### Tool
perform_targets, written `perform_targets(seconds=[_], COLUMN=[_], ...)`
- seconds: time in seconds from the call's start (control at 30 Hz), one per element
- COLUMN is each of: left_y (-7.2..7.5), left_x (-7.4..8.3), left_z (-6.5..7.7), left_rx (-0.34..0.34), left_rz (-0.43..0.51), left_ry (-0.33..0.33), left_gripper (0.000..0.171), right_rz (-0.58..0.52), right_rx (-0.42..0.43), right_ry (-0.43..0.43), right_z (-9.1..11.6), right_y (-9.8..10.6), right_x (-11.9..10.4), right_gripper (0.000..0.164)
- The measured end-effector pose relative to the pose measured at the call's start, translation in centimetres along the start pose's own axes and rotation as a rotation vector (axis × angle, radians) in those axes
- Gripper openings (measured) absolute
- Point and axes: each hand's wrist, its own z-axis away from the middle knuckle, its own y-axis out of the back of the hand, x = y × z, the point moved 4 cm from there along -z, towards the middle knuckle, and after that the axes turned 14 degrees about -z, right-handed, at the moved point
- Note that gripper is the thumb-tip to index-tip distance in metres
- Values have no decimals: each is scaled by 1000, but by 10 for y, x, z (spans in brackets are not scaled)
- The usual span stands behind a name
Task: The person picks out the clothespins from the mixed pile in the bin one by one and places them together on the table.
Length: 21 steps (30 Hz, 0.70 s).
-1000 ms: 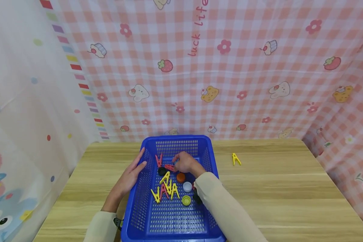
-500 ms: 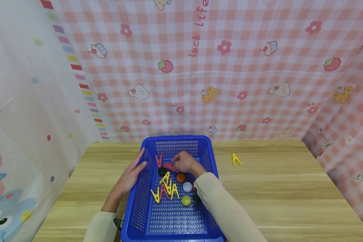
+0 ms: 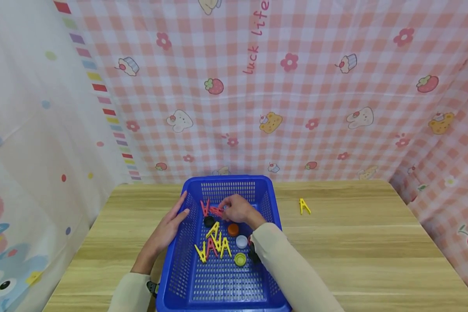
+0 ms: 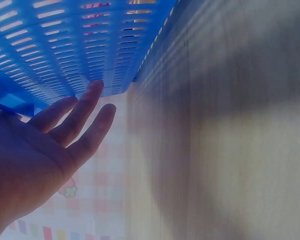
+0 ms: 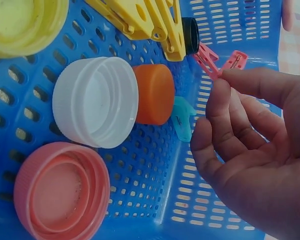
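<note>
While the left grip (image 3: pixel 166 229) stays extended, the right grip (image 3: pixel 239 210) now pinches its red clip (image 3: pixel 216 211) farther back.

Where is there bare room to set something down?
On the table right of the blue basket, around the lone yellow clothespin, and left beyond the left hand. The basket's near floor is bare; clothespins and caps crowd its middle, near the right hand.

The wood-grained table (image 3: pixel 359 242) carries a blue basket (image 3: pixel 228 177) reaching back to its far edge; a yellow clothespin (image 3: pixel 303 202) lies near that edge, right of the basket.
</note>
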Motion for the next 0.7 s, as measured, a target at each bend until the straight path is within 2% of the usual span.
perform_targets(seconds=[0.33, 0.7], left_y=[0, -1], left_x=[1, 2], left_z=[1, 0], left_rx=[-7, -2], left_rz=[9, 11], left_ry=[9, 1], left_gripper=[57, 57], right_rz=[-44, -9], right_rx=[27, 58], right_ry=[32, 35], right_z=[2, 4], right_y=[2, 4], right_x=[-3, -4], right_gripper=[13, 13])
